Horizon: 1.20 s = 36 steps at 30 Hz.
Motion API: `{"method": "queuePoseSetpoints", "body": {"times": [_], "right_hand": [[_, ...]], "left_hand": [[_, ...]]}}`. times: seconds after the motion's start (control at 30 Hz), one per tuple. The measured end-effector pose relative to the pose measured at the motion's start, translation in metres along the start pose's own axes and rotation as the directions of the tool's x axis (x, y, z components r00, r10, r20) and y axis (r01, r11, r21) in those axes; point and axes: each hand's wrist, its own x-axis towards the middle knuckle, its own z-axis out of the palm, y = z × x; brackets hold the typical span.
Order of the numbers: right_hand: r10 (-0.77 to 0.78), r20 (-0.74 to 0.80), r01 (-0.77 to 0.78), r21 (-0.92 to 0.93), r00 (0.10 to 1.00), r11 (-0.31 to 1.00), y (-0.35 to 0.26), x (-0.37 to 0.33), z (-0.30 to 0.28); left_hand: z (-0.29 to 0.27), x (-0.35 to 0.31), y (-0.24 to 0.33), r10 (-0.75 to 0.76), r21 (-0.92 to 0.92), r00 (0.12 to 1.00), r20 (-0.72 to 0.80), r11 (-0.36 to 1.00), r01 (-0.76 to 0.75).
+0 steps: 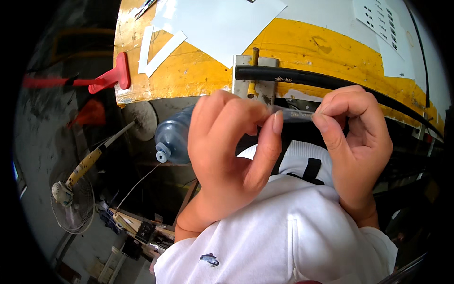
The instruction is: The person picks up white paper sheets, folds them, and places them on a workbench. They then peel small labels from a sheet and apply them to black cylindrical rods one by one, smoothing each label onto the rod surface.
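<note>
Between my hands, above my lap and in front of the bench edge, a small clear plastic strip [297, 115] with pale printed marks is stretched out. My left hand [231, 142] pinches its left end between thumb and fingers. At the other end, my right hand [355, 137] grips it with thumb and forefinger, fingers curled. Just beyond the hands lies a thick black tube [302, 78] with gold lettering, running along the bench edge to the right. Its left end rests at a metal plate [240, 83] with an upright yellow bar [254, 59].
White sheets [213, 28] and cut paper strips [163, 53] lie on the yellow bench [307, 45]. A red-handled tool [118, 75] juts past its left edge. Below left are a blue water bottle [172, 135] and a fan [73, 201]. Printed sheets [383, 23] lie at far right.
</note>
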Motion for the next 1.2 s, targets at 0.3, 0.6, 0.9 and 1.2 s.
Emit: {"method": "queuePoseSetpoints", "body": {"times": [0.3,0.6,0.9,1.2], "right_hand": [[-0.276,-0.117,0.257,-0.154,0.954,0.954,0.02,0.013,0.014],[-0.127,-0.194,0.133,0.022,0.973,0.991,0.018,0.009,0.003],[-0.22,-0.039,0.213,-0.143,0.975,0.967,0.017,0.015,0.003],[-0.205,-0.027,0.2,-0.115,0.978,0.973,0.013,0.022,0.008]], "left_hand": [[-0.004,0.021,-0.025,0.094,0.035,0.994,0.049,0.995,-0.096],[-0.023,0.04,-0.05,-0.193,0.034,0.961,0.2,0.981,0.19],[-0.017,0.038,-0.052,-0.13,0.164,0.968,0.214,0.982,0.096],[-0.012,0.032,-0.026,0.082,0.247,0.993,0.087,0.964,-0.101]]}}
